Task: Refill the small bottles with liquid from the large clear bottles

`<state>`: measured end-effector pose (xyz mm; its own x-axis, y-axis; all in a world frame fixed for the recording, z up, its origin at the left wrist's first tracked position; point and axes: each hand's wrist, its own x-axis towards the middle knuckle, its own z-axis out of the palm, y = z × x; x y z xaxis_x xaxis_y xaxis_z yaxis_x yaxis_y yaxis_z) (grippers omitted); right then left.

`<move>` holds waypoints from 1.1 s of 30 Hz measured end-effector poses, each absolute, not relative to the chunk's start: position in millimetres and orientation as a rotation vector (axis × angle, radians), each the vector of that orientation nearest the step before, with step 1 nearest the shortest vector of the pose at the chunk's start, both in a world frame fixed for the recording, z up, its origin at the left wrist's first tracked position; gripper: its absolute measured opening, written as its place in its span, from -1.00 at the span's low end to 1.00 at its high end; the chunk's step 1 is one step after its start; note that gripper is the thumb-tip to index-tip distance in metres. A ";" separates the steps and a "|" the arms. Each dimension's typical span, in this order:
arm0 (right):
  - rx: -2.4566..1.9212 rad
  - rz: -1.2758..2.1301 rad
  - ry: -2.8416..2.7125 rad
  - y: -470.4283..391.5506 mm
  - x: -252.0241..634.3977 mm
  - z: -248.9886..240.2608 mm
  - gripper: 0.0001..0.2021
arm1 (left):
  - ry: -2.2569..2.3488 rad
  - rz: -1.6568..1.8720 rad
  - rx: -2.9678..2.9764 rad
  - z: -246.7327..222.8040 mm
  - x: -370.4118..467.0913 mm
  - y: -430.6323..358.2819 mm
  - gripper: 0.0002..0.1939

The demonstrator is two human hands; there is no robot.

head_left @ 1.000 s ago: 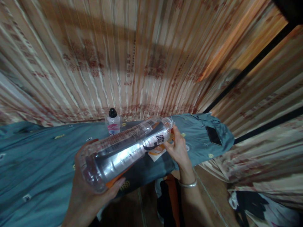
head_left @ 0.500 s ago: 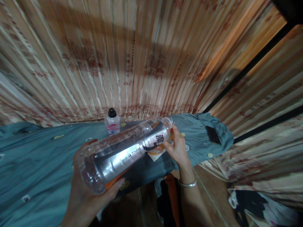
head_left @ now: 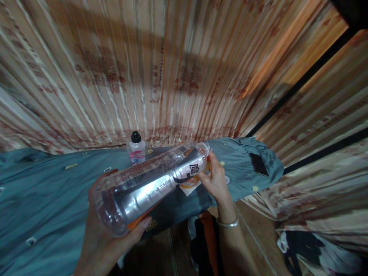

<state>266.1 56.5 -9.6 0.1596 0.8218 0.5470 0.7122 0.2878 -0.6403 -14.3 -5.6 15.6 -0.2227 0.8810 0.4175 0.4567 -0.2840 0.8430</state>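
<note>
A large clear plastic bottle [head_left: 152, 188] with a silver and dark label is held aslant over the green-blue cloth, its base toward the lower left and its open neck toward the upper right. My left hand [head_left: 109, 234] is wrapped round the base end, thumb underneath. At the neck end, my right hand [head_left: 215, 178] grips the bottle with its fingers, partly hidden behind it; a silver bangle circles that wrist. Beyond the bottle stands a smaller clear bottle [head_left: 137, 148] with a black cap and pink label. A white and orange packet [head_left: 190, 187] lies partly hidden below the neck.
The patterned green-blue cloth [head_left: 43, 191] covers a long surface. A dark phone [head_left: 259, 164] lies at its right end. Pleated curtains [head_left: 138, 76] hang behind, with black poles [head_left: 304, 78] at the right. Dark and white fabric [head_left: 313, 249] is at the lower right.
</note>
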 end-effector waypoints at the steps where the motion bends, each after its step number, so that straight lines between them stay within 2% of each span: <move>1: -1.451 0.142 -1.577 56.6 266.1 -9.5 -0.42 | 1.573 1.512 1.658 15.8 -14.1 -5.7 -0.05; 14: -1.492 0.140 -1.589 55.5 264.5 -6.7 -0.42 | 1.538 1.530 1.653 16.4 -13.5 -5.4 -0.06; 21: -1.579 0.116 -1.534 56.7 264.7 -14.2 -0.15 | 1.536 1.549 1.685 14.7 -14.3 -4.6 -0.06; 33: -1.587 0.130 -1.551 55.4 265.3 -12.4 -0.16 | 1.519 1.623 1.880 -2.6 -26.7 4.6 0.05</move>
<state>265.3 55.4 -12.4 0.2125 0.8470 0.4873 0.7537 0.1753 -0.6334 -26.7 4.6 -2.6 -0.1508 0.7920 0.5916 0.5379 -0.4364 0.7213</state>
